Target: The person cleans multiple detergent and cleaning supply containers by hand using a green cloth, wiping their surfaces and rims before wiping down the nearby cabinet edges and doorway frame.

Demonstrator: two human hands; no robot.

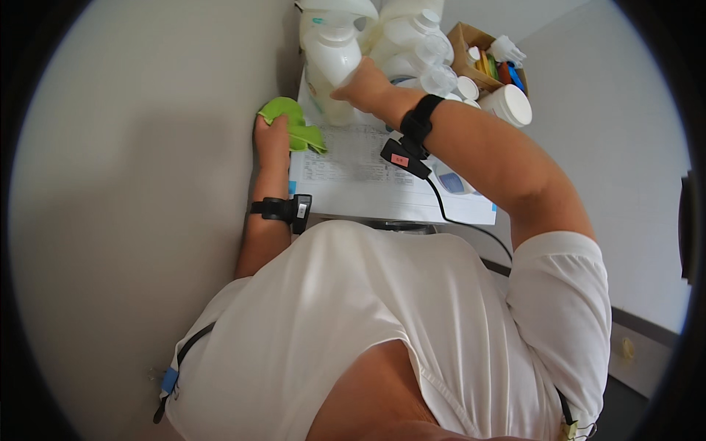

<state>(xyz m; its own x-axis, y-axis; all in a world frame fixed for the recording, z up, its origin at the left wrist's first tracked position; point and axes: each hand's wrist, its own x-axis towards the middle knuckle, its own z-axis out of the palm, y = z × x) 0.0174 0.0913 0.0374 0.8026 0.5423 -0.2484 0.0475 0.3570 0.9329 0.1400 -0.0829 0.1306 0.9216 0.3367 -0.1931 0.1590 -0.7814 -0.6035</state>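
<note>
My left hand (271,135) is beside the wall at the table's left edge, with a bright green cloth (300,135) gripped in it. Part of the cloth drapes over the tabletop. Farther forward, my right hand (364,85) is closed around the right side of a translucent white plastic bottle (331,69) with a clear cap. The bottle appears upright; I cannot tell whether its base touches the table. Below it lies a printed sheet (353,160) with tables of small writing. My right fingers are partly hidden behind the bottle and the wrist.
Large white jugs (405,33) crowd the back. Clear plastic cups (438,80) and a white lidded tub (510,105) stand to the right, near a cardboard box (477,60) of small items. A bottle with a blue label (455,182) lies under my right forearm. A cable (441,204) trails from my right wrist.
</note>
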